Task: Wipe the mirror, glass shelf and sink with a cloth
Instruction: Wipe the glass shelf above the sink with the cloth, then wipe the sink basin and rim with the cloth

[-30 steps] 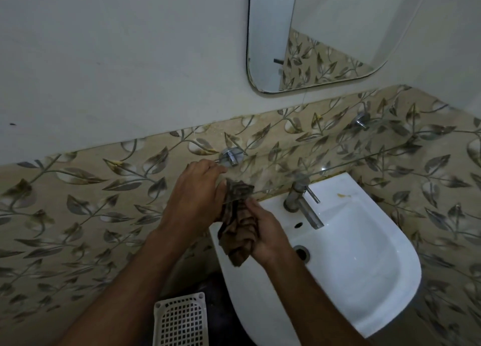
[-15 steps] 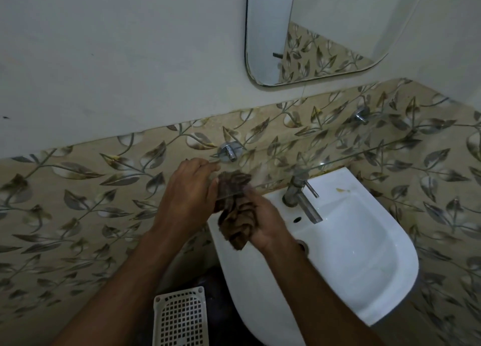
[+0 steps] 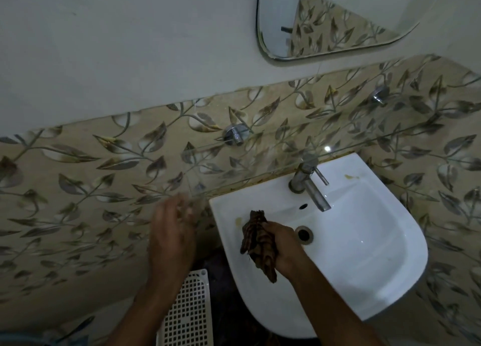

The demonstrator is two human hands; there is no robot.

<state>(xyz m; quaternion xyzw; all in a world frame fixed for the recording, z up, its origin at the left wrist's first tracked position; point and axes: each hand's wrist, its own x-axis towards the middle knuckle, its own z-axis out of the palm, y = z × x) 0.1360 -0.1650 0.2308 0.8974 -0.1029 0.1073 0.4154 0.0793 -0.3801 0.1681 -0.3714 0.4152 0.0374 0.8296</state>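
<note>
Right hand (image 3: pixel 282 249) clamps the bunched brown cloth (image 3: pixel 257 241) over the sink (image 3: pixel 390 280) rim, its long axis running away from the wrist. Left hand (image 3: pixel 173 231) hangs blurred beside it, fingers spread, empty.

The bathroom is dim and evenly lit, with one small bright glare spot on the glass shelf (image 3: pixel 327 148). The left hand (image 3: pixel 173 233) is motion-blurred, and the wide lens bends the wall's tile line (image 3: pixel 156 106).

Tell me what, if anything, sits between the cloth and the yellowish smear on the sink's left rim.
Nothing visible does. The right hand holds the cloth over the sink, its tip just beside the smear; only bare white basin lies between.
</note>
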